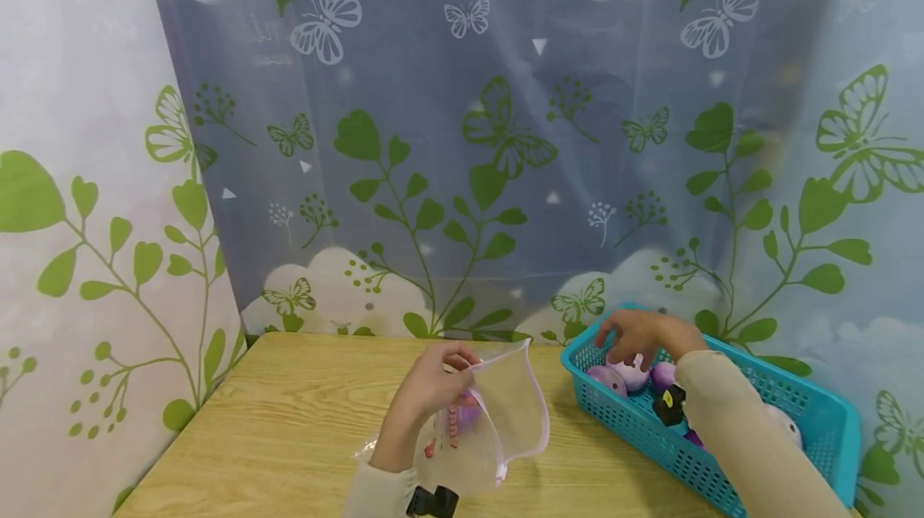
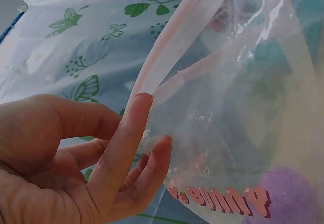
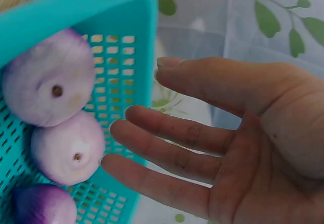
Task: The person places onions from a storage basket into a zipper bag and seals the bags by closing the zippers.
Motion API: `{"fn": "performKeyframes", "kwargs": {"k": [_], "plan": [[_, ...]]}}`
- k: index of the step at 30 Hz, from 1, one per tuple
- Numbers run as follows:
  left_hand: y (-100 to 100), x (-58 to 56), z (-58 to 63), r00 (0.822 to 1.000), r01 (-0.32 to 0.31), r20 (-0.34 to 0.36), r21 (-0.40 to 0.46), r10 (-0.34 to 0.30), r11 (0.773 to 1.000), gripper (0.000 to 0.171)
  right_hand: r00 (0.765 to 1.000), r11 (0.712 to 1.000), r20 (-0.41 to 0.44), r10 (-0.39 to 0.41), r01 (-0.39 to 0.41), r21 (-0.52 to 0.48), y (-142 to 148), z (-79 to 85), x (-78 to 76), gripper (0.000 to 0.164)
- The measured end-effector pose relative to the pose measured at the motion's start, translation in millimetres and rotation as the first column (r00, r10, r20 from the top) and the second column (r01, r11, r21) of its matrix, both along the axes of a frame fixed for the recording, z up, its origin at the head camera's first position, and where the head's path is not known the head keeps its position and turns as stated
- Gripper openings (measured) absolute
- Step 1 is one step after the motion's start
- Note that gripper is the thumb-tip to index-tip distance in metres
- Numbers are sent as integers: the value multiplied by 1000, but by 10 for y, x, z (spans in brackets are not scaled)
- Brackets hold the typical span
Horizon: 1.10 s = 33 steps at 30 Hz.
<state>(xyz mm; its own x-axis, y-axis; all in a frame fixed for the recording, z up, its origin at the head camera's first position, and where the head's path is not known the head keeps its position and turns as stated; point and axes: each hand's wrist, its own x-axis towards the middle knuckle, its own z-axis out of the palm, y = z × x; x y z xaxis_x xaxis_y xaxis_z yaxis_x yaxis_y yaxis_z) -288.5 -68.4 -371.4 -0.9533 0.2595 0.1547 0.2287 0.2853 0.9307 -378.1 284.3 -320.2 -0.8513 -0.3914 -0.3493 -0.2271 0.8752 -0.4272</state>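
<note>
My left hand pinches the rim of a clear zip bag with pink edging, its mouth spread toward the right. Through the plastic, low in the bag, shows a purple round thing near red printed letters. Over the far end of a turquoise basket hovers my right hand, its fingers extended and holding nothing. Below it lie purple-and-white round turnip-like things; the fingertips come close to one of them, and contact is hard to tell.
The basket stands at the right of a wooden table, slanting toward the front. Another pale round thing lies nearer its front end, partly behind the right sleeve. A printed sheet with leaves and butterflies hangs behind the table.
</note>
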Motion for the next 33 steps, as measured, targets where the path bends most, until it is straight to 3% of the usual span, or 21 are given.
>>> {"fn": "performKeyframes", "kwargs": {"k": [14,26,33], "plan": [[0,15,-6,1000,7,-1,-17,-7,1000,16,1000,1000,-6,-15,14,-9,43,-351,-241,43],[-8,1,7,1000,11,-9,-7,-11,1000,15,995,992,44,-94,89,87,3,-401,-255,47],[-15,5,13,1000,14,-11,-7,-14,1000,15,989,970,16,-145,139,201,16,-393,-209,48]]}}
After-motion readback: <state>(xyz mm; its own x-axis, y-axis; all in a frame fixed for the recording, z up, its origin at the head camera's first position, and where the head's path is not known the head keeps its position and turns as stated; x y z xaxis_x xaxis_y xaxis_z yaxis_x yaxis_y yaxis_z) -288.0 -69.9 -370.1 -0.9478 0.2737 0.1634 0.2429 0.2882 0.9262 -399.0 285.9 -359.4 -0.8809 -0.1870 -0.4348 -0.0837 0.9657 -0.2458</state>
